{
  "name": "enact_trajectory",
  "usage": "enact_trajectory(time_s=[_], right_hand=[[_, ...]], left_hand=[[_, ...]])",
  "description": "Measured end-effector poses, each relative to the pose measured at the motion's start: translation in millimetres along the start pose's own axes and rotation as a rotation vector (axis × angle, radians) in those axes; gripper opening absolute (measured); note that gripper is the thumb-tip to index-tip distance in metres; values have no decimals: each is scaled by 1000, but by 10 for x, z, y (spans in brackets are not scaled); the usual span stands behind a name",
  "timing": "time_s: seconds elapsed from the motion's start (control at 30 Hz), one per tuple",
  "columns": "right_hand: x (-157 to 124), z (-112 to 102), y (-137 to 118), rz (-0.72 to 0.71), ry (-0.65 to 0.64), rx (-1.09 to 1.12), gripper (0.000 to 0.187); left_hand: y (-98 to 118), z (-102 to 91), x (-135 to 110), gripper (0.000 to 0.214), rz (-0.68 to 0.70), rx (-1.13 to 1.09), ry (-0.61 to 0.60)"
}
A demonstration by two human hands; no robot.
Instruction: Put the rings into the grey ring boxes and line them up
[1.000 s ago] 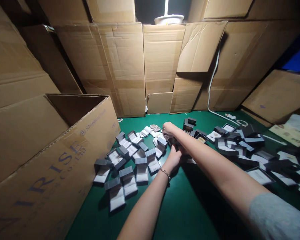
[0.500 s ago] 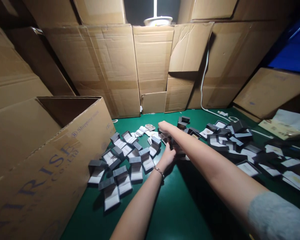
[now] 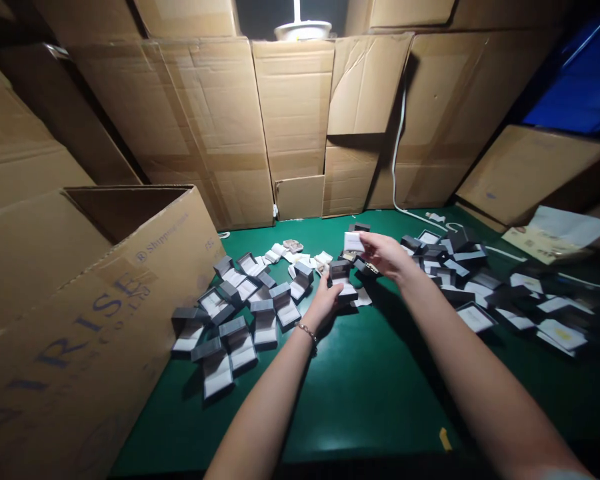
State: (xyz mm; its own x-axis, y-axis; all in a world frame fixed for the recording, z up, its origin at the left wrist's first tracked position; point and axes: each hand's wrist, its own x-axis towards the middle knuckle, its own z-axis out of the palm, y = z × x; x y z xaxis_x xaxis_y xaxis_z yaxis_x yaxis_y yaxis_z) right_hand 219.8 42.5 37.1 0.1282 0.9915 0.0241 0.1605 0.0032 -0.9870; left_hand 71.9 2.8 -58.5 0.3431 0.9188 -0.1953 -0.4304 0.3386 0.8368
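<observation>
Two groups of small open grey jewellery boxes with white inserts lie on the green mat (image 3: 370, 407), one group left of my hands (image 3: 250, 313), another to the right (image 3: 455, 267). My left hand (image 3: 324, 301) grips the side of an open grey box (image 3: 339, 280), which rests near the mat. My right hand (image 3: 387, 255) pinches a small white insert (image 3: 354, 242) between thumb and fingers, above the boxes. Loose white inserts (image 3: 293, 257) lie behind the left group.
A large cardboard carton (image 3: 130, 293) stands at the left edge of the mat. Flattened cardboard sheets (image 3: 295, 120) line the back, with a white cable (image 3: 395, 173) running down them. Papers (image 3: 555, 233) lie at the right. A scrap of yellow tape (image 3: 445, 439) sits near the front.
My hands have come apart: the right hand has moved up and right from the left hand, now with a white insert in it. The view has shifted slightly.
</observation>
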Motion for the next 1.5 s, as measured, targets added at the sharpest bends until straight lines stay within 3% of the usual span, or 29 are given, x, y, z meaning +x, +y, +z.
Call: enact_trajectory(time_s=[0.13,0.37,0.5,0.73,0.9,1.23,1.5], right_hand=[[-248,-198,134,-9,36,276,35],[-404,-47,457,-77,104,325,46],[-464,-22,563,-150,170,180,41],[-559,19,613,-373,190,-266,24],[-570,54,614,-447,157,-343,22],[-553,72,673,-283,239,-282,22],[-468,101,747,-150,228,-82,43]], left_hand=[[68,45,-77,49,-14,-16,11],[165,71,-185,43,-45,-18,-62],[177,65,-196,39,-91,15,-115],[154,40,-171,39,-94,26,-129],[169,68,-170,39,-133,59,-90],[166,74,-150,43,-153,102,-111],[165,80,-131,45,-175,98,-134]])
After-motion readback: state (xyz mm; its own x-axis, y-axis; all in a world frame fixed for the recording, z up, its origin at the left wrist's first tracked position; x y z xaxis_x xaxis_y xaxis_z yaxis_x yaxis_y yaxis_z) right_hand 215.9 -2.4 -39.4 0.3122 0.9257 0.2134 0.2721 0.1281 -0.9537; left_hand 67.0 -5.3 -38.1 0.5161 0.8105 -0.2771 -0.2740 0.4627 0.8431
